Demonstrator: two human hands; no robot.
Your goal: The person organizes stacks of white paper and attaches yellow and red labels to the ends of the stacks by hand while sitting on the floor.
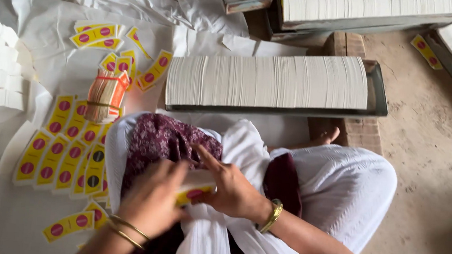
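Hands together, yellow label pinched between

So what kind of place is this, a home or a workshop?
Likely a small floor-level packing or labelling workshop. Long trays hold dense rows of white cards, yellow labels lie spread on white paper, and both hands hold a small box over the lap.

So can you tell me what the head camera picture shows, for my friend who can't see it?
Both hands, the left hand and the right hand, hold a small yellow label with a red dot over the person's lap. More yellow labels lie on white paper to the left, beside a tied bundle, and a long tray of white cards sits ahead.
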